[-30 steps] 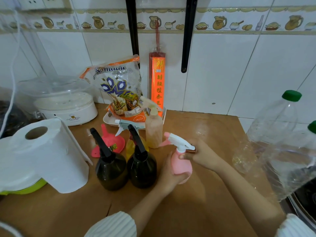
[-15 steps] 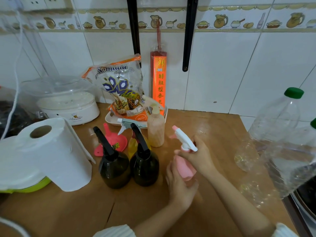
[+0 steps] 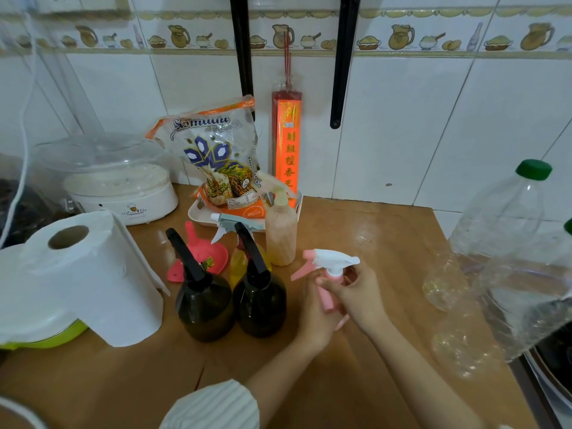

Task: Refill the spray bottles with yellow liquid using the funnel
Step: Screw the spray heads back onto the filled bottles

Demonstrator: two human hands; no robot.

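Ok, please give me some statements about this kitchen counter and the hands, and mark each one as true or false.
1. Both hands hold the pink spray bottle. True: the left hand grips its body and the right hand pinches at its neck.
2. The pink funnel sits in the neck of a bottle. False: it lies on the counter behind the two dark spray bottles.
3. The two dark spray bottles have their black spray heads on. True.
4. The paper towel roll lies flat on its side. False: it stands upright, its core hole facing up.
5. The big clear bottle has a red cap. False: the cap is green.
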